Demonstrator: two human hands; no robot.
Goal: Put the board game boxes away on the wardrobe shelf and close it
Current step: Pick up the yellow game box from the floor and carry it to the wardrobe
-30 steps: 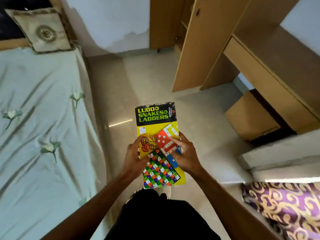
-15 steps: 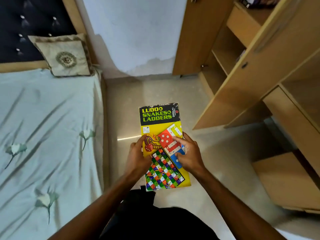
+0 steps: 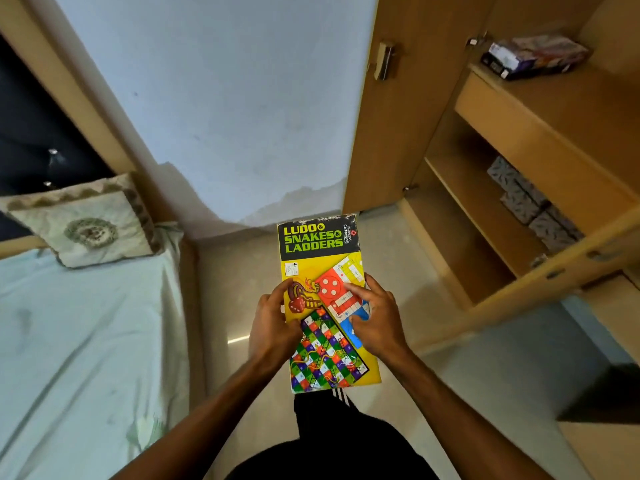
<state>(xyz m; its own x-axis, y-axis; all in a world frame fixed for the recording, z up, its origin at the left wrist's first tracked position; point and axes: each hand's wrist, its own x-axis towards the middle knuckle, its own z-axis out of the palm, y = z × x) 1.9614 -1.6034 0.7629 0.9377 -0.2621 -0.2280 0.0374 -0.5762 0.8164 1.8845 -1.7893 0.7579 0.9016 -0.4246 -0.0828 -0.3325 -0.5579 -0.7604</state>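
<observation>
Ludo box (image 3: 329, 296) gripped at its sides by left hand (image 3: 273, 323) and right hand (image 3: 375, 320), above the floor. The person has turned to the open wardrobe (image 3: 391, 150); its shelf (image 3: 571, 102), bearing a second box (image 3: 535, 58), now lies ahead, so placing is probably next.

yellow game box (image 3: 322, 265), chequered board print

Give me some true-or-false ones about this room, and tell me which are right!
1. The left hand and right hand hold the Ludo box. True.
2. The wardrobe is shut. False: its door stands open.
3. A dark box lies on the upper shelf. True.
4. The pillow lies on the floor. False: it lies on the bed.
</observation>
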